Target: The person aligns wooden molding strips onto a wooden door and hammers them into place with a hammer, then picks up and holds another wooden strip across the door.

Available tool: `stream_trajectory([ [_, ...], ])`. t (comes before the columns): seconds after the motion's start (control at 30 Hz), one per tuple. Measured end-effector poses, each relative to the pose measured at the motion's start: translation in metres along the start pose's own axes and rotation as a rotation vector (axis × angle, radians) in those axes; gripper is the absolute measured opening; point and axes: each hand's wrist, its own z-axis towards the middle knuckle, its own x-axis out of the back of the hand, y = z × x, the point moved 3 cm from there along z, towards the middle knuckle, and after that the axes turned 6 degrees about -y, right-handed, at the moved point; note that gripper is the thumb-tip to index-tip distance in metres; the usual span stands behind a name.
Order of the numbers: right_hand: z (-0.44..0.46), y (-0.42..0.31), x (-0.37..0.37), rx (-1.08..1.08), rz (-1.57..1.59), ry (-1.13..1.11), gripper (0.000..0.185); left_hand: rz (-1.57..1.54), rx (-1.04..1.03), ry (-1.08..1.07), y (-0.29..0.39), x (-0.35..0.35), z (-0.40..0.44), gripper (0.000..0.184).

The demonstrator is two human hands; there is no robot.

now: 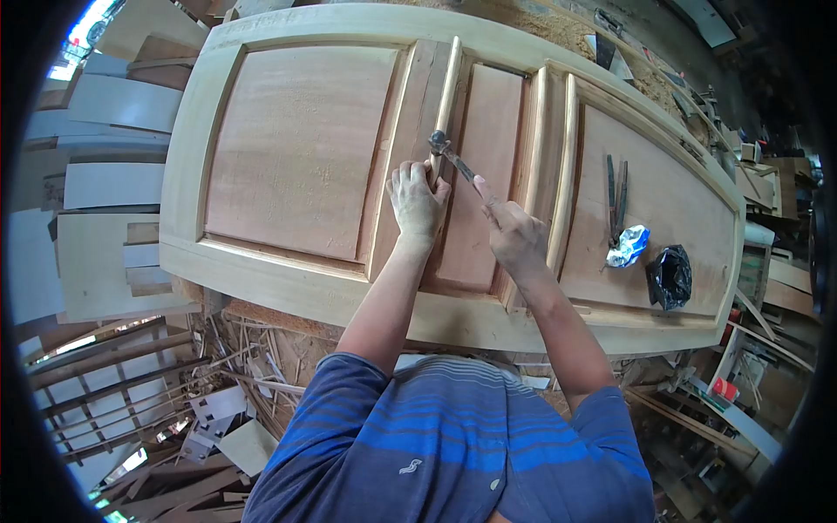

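Observation:
A panelled wooden door (301, 152) lies flat in front of me. My right hand (516, 234) is wrapped round the handle of a hammer (460, 164), whose head is over a light wooden moulding strip (450, 87) beside the narrow middle panel. My left hand (418, 199) rests on the door at the lower part of that strip, fingers bent close together just below the hammer head. What its fingertips pinch is too small to make out.
On the right panel lie a dark pincer-like tool (616, 199), a crumpled silver-blue packet (628, 247) and a black plastic bag (670, 278). Boards (113, 186) are stacked at the left. Wood scraps (270, 349) litter the floor below the door.

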Motion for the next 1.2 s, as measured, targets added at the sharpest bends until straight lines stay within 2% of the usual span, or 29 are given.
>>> stream_trajectory([
  [0.1,0.001,-0.001,0.002,0.012,0.002,0.033,0.057,-0.027,0.029,0.005,0.001,0.000,0.001,0.035],
  [0.17,0.000,0.000,0.001,0.001,-0.076,0.014,0.057,-0.022,0.034,-0.035,0.001,0.001,-0.003,0.044],
  [0.3,-0.014,0.000,0.020,-0.051,0.062,0.090,0.057,0.168,0.008,-0.137,0.015,0.012,0.005,0.065],
  [0.4,-0.060,0.005,0.023,-0.127,0.160,0.192,0.059,0.243,-0.002,-0.245,0.010,0.007,0.006,0.077],
  [0.53,-0.128,0.014,0.031,-0.207,0.262,0.276,0.055,0.292,-0.066,-0.283,0.009,0.013,-0.005,0.069],
  [0.6,-0.168,0.022,0.030,-0.302,0.359,0.257,0.056,0.332,-0.121,-0.318,0.007,0.033,-0.033,0.066],
  [0.67,-0.205,0.036,0.015,-0.298,0.501,0.330,0.057,0.258,-0.114,-0.354,0.005,0.061,-0.071,0.063],
  [0.73,-0.242,0.030,0.014,-0.538,0.587,0.187,0.058,0.191,-0.122,-0.361,-0.008,0.088,-0.116,0.061],
  [0.83,-0.275,0.033,-0.013,-0.561,0.709,0.284,0.057,0.096,-0.111,-0.367,-0.022,0.119,-0.173,0.059],
  [0.87,-0.281,0.033,-0.023,-0.541,0.723,0.341,0.057,0.060,-0.123,-0.338,-0.023,0.129,-0.186,0.047],
  [0.97,-0.290,0.016,-0.026,-0.574,0.788,0.361,0.056,-0.010,-0.127,-0.342,-0.046,0.142,-0.216,0.033],
  [1.0,-0.292,0.015,-0.030,-0.575,0.801,0.346,0.056,-0.031,-0.119,-0.332,-0.052,0.146,-0.222,0.021],
  [1.2,-0.303,0.004,-0.045,-0.493,0.779,0.371,0.057,0.024,-0.160,-0.430,-0.063,0.144,-0.242,0.017],
])
